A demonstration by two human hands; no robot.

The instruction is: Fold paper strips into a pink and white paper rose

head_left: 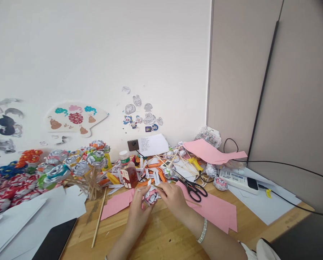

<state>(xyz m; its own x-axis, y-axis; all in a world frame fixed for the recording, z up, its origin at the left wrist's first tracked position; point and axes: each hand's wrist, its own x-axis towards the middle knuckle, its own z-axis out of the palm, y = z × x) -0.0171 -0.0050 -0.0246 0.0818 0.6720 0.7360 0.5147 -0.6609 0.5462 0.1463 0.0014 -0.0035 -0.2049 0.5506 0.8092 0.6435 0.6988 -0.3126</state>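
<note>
Nearest, a black flat device [55, 240] lies at the lower left of the wooden surface [161, 238], cut off by the bottom edge. Both forearms come in from below, a shiny bracelet [202, 231] on the right wrist.

The paper flower [151, 196], pink and white, is held up over the middle of the surface, between the hands. The grip of the left hand [139, 206] is closed round its left side and underside; the grip of the right hand [173, 200] pinches its upper right edge. The bloom is roundish, with no clear long axis; its folded face seems turned toward the camera. Fingers cover its rim, and its underside is hidden. A thin stick [195, 203] shows past the right hand, slanting down rightward; whether it joins the flower is hidden.

Farther on, pink sheets [218, 209] lie under black-handled scissors [195, 190], whose blades point away and left, tips lost in the clutter. A bottle [128, 169] stands behind the left hand. Finished paper flowers [53, 169] crowd the far left, some cut off by the left edge.
</note>
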